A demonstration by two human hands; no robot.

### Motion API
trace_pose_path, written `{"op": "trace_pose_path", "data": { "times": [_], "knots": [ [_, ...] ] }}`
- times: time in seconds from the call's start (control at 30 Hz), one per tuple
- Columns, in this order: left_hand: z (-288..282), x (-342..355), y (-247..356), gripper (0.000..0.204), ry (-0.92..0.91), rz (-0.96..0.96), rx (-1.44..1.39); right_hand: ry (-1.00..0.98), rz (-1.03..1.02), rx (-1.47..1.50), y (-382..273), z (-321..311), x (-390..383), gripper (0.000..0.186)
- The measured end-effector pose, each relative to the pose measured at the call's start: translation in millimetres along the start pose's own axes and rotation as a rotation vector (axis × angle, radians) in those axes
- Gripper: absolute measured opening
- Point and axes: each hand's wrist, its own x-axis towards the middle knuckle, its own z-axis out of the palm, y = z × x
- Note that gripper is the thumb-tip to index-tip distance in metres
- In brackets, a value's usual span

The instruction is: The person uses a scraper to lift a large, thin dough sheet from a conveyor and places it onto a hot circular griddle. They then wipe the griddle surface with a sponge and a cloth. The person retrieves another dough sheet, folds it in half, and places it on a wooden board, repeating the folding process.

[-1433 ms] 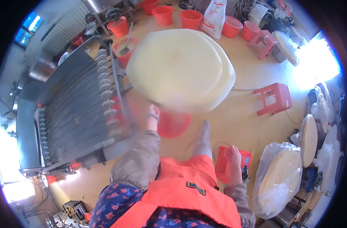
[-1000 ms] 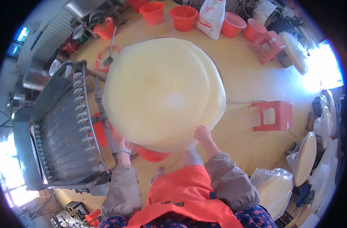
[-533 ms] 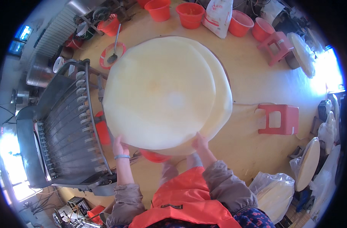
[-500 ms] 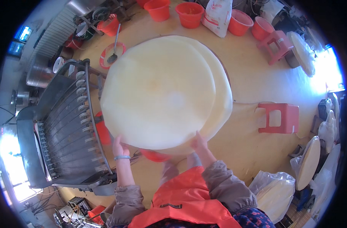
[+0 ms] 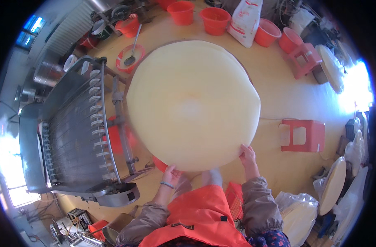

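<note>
A large round, thin, pale yellow sheet (image 5: 192, 103), like a flat pancake, spreads over a round support whose brown edge (image 5: 133, 78) shows around the far and left sides. My left hand (image 5: 170, 176), with a bracelet at its wrist, pinches the sheet's near edge left of the middle. My right hand (image 5: 248, 155) grips the edge at the near right, thumb on top. Any sheet lower down is almost wholly covered.
On the left stands a grey metal machine (image 5: 77, 127) with a row of white rollers. A red basin with a ladle (image 5: 130, 59), several red tubs (image 5: 215, 19) and a white sack (image 5: 245, 22) line the far side. Red stools (image 5: 304, 136) and plastic-wrapped round stacks (image 5: 297, 214) are on the right.
Both hands have moved right with the top sheet's edge. The sheet has shifted right and now covers the lower sheet that showed along the right side.
</note>
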Motion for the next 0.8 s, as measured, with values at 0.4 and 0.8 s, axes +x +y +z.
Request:
{"op": "trace_pose_path", "data": {
  "times": [0.4,0.8],
  "knots": [
    [-9.8,26.5,1.8,0.021,0.083,0.142,0.089,0.131,0.153,-0.073,22.9,-22.5,34.4,0.022],
    [-0.3,31.6,10.9,0.014,0.275,0.138,0.148,0.052,0.173,0.052,26.7,-22.3,39.0,0.033]
  ]
}}
